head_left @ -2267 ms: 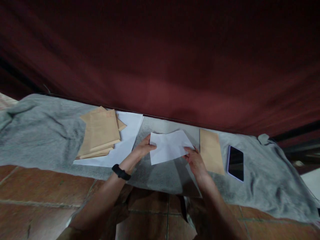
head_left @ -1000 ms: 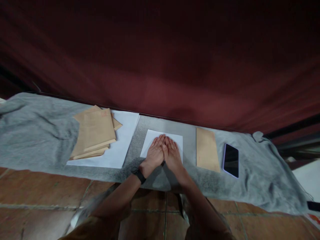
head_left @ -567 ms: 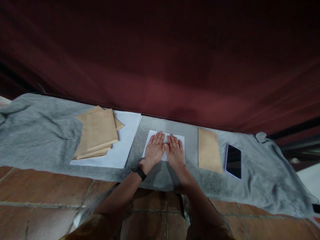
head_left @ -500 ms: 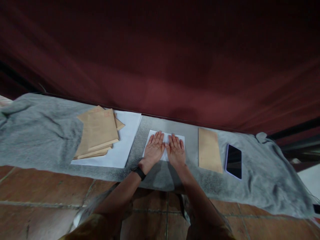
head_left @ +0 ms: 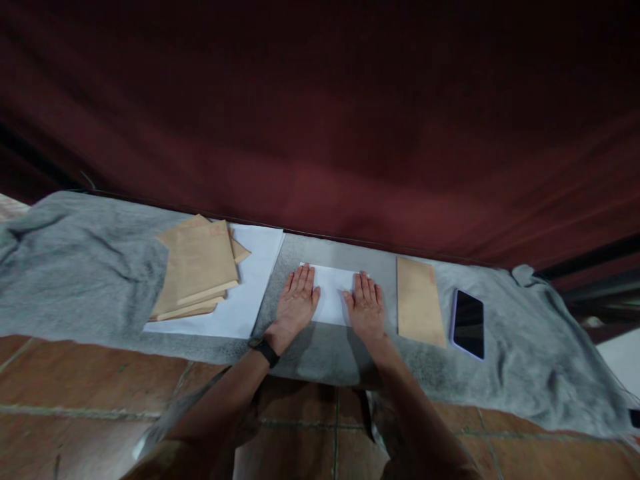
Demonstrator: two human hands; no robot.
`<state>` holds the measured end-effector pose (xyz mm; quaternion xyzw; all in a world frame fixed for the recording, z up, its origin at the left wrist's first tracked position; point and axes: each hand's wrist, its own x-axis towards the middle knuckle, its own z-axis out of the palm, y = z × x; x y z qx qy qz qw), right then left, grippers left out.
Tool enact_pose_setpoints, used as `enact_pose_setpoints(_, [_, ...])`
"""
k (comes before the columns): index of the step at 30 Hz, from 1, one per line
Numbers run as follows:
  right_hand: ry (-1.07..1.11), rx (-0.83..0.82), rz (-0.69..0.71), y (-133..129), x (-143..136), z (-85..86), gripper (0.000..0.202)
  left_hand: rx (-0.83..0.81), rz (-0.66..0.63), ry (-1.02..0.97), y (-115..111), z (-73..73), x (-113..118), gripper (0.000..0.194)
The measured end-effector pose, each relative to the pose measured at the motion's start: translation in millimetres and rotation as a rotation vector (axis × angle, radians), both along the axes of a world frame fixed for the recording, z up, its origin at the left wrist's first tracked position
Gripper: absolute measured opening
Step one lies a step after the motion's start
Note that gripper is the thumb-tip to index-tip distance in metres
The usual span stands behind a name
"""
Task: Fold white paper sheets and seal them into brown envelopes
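A white sheet of paper (head_left: 332,297), which looks folded, lies flat on the grey cloth in front of me. My left hand (head_left: 298,299) rests palm down over its left edge, fingers stretched out. Over the right edge lies my right hand (head_left: 367,306), also flat with the fingers extended. The middle of the paper shows between the two hands, while both side edges are partly hidden under them. A single brown envelope (head_left: 420,301) lies just right of my right hand.
To the left, several brown envelopes (head_left: 203,263) are piled on a stack of white paper (head_left: 257,273). A phone (head_left: 468,325) with a purple edge lies at the right. Grey cloth (head_left: 100,267) covers the bench. A dark red curtain (head_left: 320,133) hangs behind it.
My hands have slid apart across the paper, the left toward its left edge and the right toward its right edge. More of the paper's middle shows.
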<state>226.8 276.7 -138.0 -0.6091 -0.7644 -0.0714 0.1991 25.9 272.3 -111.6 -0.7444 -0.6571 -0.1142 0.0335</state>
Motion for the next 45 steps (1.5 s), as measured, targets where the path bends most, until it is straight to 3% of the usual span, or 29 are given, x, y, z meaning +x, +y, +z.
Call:
enact_pose_setpoints(17, [-0.032,0.002,-0.082,-16.6,31.2,5.8,0.065,0.066,0.046,-0.074,-11.2,-1.8,-9.2,0.065])
enact_pose_setpoints(19, [-0.011,-0.017,-0.056,-17.8,25.6,11.2,0.063,0.080,0.012,-0.078,-13.9,1.7,-2.5,0.064])
enact_pose_setpoints(22, [0.040,-0.108,0.071,-21.4,7.3,19.5,0.059,0.054,-0.141,-0.062,-20.7,5.1,13.0,0.060])
enact_pose_setpoints(24, [0.067,-0.189,0.172,-25.1,-6.8,22.8,0.058,0.018,-0.248,-0.045,-26.1,3.9,23.3,0.058])
enact_pose_setpoints(27, [0.068,-0.258,0.249,-29.4,-19.6,23.2,0.058,-0.020,-0.307,-0.034,-30.8,-1.1,32.1,0.057])
enact_pose_setpoints(38, [-0.055,-0.262,0.170,-10.1,-18.9,24.7,0.054,-0.043,-0.387,-0.056,-17.0,2.7,25.4,0.056])
enact_pose_setpoints(45, [-0.104,-0.281,0.136,-2.0,-21.2,29.3,0.053,-0.010,-0.388,-0.060,-9.8,-2.3,29.5,0.055])
